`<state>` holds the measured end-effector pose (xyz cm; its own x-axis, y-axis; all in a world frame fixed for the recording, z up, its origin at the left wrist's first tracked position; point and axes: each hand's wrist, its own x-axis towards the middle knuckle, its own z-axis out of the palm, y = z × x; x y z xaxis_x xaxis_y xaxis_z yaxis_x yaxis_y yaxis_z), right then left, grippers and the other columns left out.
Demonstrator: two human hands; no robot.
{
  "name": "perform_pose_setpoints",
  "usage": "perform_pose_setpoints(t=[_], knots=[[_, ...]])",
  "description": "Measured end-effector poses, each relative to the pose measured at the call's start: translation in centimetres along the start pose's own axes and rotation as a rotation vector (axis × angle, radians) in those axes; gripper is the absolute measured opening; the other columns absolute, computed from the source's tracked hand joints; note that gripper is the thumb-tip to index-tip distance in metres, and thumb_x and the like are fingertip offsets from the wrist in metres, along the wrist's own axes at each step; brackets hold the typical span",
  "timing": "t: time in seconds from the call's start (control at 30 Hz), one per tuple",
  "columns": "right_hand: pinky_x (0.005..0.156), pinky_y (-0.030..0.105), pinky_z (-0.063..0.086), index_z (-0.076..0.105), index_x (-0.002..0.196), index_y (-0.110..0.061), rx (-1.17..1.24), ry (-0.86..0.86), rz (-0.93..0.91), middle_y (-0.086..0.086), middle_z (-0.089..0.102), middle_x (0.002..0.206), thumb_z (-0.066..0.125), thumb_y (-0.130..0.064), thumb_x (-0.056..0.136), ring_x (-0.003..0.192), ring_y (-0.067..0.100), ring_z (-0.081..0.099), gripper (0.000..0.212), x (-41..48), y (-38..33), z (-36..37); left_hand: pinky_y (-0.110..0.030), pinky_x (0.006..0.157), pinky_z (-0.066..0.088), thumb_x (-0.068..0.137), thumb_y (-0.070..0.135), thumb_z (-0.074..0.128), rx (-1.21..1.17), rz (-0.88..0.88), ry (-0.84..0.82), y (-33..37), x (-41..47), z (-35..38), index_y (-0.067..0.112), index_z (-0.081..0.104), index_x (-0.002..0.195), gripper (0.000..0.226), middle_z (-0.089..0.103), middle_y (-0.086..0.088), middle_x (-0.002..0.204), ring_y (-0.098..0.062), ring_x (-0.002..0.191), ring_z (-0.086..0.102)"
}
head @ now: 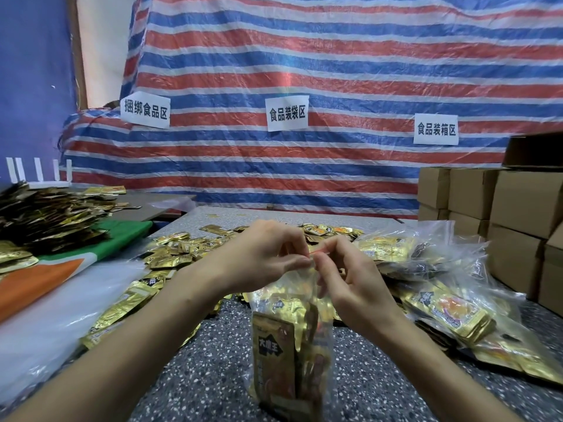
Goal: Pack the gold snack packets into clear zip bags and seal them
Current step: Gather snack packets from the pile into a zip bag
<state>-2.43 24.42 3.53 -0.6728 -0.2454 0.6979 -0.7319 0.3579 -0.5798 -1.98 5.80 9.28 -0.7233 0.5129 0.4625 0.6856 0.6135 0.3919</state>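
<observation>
Left hand [262,257] and right hand [350,281] at frame centre, fingers curled, pinching the top strip of a clear plastic zip bag [292,330]. Upright at lower centre, full of gold foil snack packets [272,351], speckled grey surface [213,360] behind.

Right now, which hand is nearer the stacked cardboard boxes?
Right. The right hand pinches the zip bag top on the side toward the cardboard boxes; the left hand pinches it just beyond, farther from them.
</observation>
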Motion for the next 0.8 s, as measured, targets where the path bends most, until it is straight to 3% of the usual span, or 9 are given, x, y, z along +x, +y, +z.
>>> perform_pose_setpoints(t=[0.23,0.37,0.53,0.7,0.8], knots=[[0.060,0.053,0.052,0.066,0.094,-0.017,-0.024,-0.026,-0.045,-0.004,0.064,0.073,0.060,-0.024,0.098,0.065,0.020,0.063,0.010,0.2,-0.7,-0.4,-0.021,0.063,0.049,0.088,0.018,0.073,-0.025,0.052,0.114,-0.4,-0.2,-0.1,0.011,0.074,0.089,0.008,0.071,0.001,0.080,-0.013,0.074,0.065],[0.059,0.056,0.048,0.059,0.083,-0.017,-0.077,0.044,-0.107,0.004,0.059,0.073,0.054,-0.023,0.091,0.065,0.027,0.057,0.011,0.4,-1.4,-0.1,-0.010,0.059,0.042,0.088,0.015,0.073,-0.041,0.101,0.123,-0.1,-0.3,0.2,0.018,0.073,0.086,0.004,0.069,0.009,0.075,-0.001,0.067,0.061],[0.055,0.054,0.047,0.059,0.082,-0.014,-0.035,0.071,-0.091,0.001,0.059,0.071,0.055,-0.022,0.091,0.061,0.022,0.056,0.014,0.3,-1.4,-0.1,-0.014,0.062,0.045,0.091,0.015,0.070,-0.146,0.031,0.069,-0.6,-0.6,-0.5,0.015,0.074,0.089,0.004,0.069,0.007,0.076,0.002,0.068,0.060],[0.055,0.052,0.051,0.062,0.084,-0.018,-0.029,0.047,-0.056,0.002,0.063,0.073,0.061,-0.032,0.090,0.065,0.023,0.062,0.015,0.4,-1.2,0.1,-0.010,0.061,0.042,0.090,0.014,0.070,0.006,0.036,0.116,-0.1,-0.8,-0.2,0.025,0.068,0.087,0.011,0.066,0.012,0.078,0.002,0.069,0.059],[0.058,0.054,0.050,0.063,0.085,-0.022,-0.038,0.023,-0.111,0.002,0.063,0.076,0.063,-0.026,0.091,0.070,0.027,0.062,0.007,0.6,-1.3,0.1,-0.014,0.059,0.045,0.090,0.013,0.070,0.036,0.047,0.134,0.0,-0.7,0.0,0.020,0.070,0.088,0.007,0.068,0.008,0.079,-0.002,0.070,0.060]])
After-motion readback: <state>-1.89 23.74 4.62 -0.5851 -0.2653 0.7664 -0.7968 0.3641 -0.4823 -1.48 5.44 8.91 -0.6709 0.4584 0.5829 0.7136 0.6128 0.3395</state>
